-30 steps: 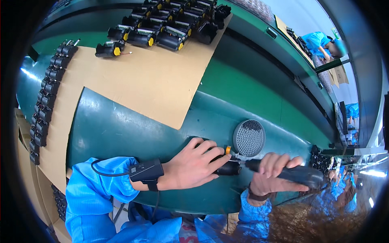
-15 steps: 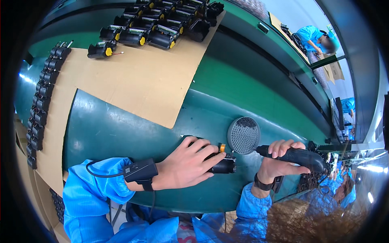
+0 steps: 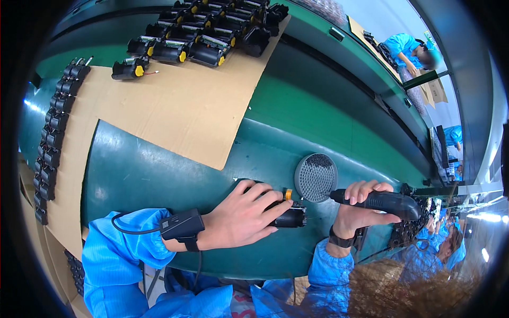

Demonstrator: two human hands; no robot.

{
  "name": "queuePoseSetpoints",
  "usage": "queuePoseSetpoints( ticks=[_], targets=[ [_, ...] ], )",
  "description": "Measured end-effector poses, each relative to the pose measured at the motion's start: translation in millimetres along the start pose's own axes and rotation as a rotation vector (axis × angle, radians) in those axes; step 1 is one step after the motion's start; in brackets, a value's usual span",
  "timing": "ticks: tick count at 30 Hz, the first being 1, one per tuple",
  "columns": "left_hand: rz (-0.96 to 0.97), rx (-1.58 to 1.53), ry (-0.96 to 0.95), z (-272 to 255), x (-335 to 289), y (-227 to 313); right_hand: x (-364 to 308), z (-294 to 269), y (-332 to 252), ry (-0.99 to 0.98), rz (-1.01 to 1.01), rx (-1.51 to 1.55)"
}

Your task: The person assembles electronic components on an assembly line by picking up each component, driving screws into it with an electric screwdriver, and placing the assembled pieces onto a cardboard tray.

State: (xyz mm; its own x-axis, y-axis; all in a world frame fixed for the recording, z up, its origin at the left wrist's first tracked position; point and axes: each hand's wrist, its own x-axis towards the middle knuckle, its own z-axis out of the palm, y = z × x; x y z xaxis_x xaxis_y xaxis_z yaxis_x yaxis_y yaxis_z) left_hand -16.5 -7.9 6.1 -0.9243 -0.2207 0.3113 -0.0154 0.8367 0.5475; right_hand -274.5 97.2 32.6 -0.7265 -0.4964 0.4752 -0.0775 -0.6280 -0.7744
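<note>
Holding a black part (image 3: pixel 291 217) under my left hand (image 3: pixel 245 214), I have it near the table's (image 3: pixel 154 164) front edge, about halfway along; it looks round like a short tube, dark and a bit shiny, with tiny bits on its right end; a little orange tab (image 3: pixel 288 194) shows just by my fingertips; small pale marks on the black box (image 3: pixel 183 226) on my left wrist are too tiny to read; my left hand is palm down, its fingers and thumb closed around the part; my right hand (image 3: pixel 356 216) is well apart from it, wrapped around a fat black screwdriver (image 3: pixel 392 204) that points left; its tip is by the right side of a round gray dish (image 3: pixel 306 192) with dark little bits in it, nearer the table's back edge; I can't tell if they touch.
</note>
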Motion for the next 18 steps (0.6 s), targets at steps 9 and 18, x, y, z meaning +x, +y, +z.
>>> queuePoseSetpoints(
  ticks=[9, 18],
  targets=[
    [-0.001, 0.008, 0.032, 2, -3, 0, -2, -2, 3, -0.087, 0.016, -0.022],
    [-0.014, -0.017, 0.034, 3, -2, -4, -15, 39, -37, -0.096, 0.009, 0.214]
  ],
)
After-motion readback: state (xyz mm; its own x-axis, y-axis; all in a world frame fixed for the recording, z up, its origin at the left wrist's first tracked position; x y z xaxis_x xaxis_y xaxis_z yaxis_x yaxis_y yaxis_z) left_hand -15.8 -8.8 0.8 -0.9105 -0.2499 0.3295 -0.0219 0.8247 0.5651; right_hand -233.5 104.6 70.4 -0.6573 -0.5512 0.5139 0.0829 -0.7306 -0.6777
